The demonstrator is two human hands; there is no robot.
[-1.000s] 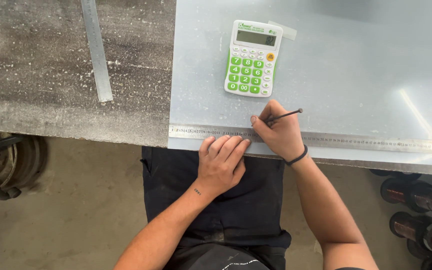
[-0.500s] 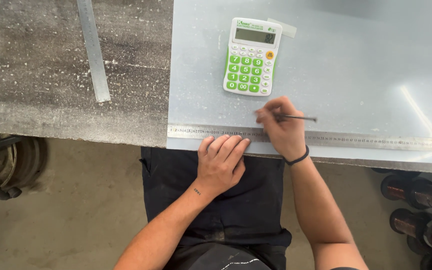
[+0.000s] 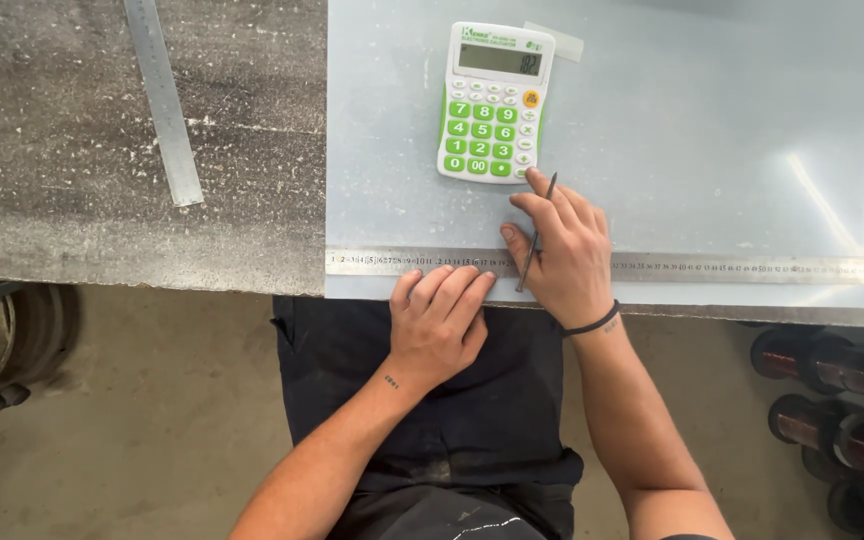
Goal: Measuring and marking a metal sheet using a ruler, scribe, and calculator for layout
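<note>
My right hand (image 3: 564, 250) holds a thin dark metal scriber (image 3: 536, 235), its tip down at the long steel ruler (image 3: 752, 268) that lies across the near edge of a pale blue-grey sheet (image 3: 712, 130). My left hand (image 3: 439, 322) lies flat with its fingers pressing the ruler just left of the right hand, at the bench edge. A white calculator with green keys (image 3: 492, 102) rests on the sheet a little beyond my right hand.
A second, shorter steel ruler (image 3: 162, 95) lies on the speckled grey bench (image 3: 82, 180) at the left. A strip of tape (image 3: 564, 42) sits by the calculator's top. Copper wire spools (image 3: 832, 400) stand on the floor at right, and a dark wheel-like object (image 3: 2, 340) at left.
My right hand has turned the scriber from pointing out to the right to standing nearly upright over the ruler, and has shifted slightly left. The left hand has stayed on the ruler.
</note>
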